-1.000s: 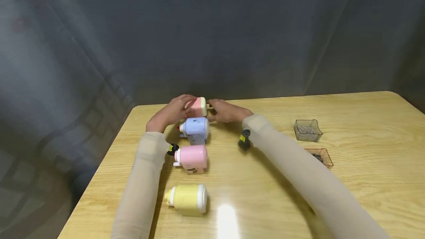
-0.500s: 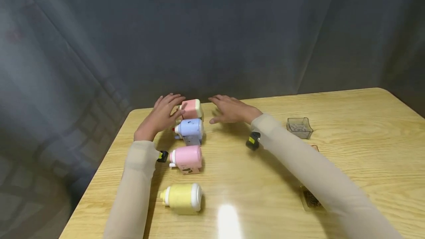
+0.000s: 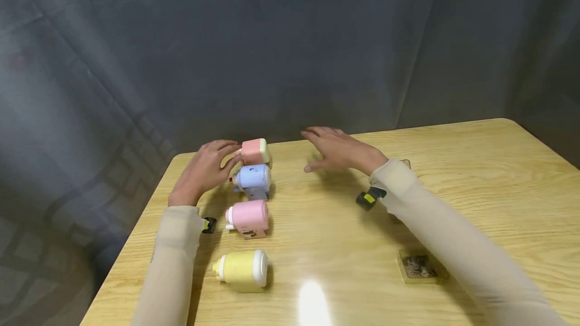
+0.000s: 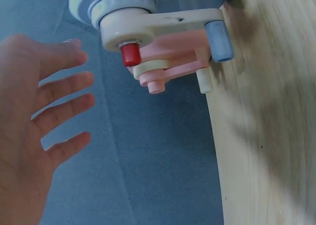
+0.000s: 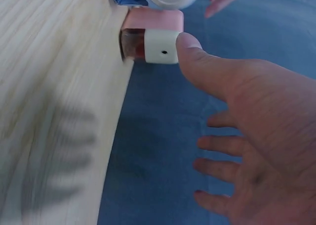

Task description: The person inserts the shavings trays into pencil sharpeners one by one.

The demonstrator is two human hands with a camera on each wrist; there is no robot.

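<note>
Four pencil sharpeners lie in a column on the wooden table [image 3: 453, 185]: a salmon-and-cream one [image 3: 255, 152] farthest, then blue [image 3: 254, 179], pink [image 3: 248, 217] and yellow [image 3: 242, 268]. My left hand [image 3: 206, 167] is open beside the salmon sharpener's left end, fingers spread. In the left wrist view that left hand [image 4: 39, 121] is apart from the blue sharpener's crank [image 4: 163, 22]. My right hand [image 3: 340, 151] hovers open to the right of the column. In the right wrist view the right hand [image 5: 256, 116] spreads over the table's far edge, its thumb pointing toward the salmon sharpener [image 5: 153, 34].
An amber tray [image 3: 417, 265] of shavings lies near my right forearm. A second clear tray [image 3: 405, 163] is mostly hidden behind the right sleeve. A dark curtain hangs just beyond the table's far edge. The table's left edge runs close to the column.
Both hands have come off the salmon sharpener and opened. The right hand has drawn away to the right, the left a little to the left. The amber tray now lies nearer me.
</note>
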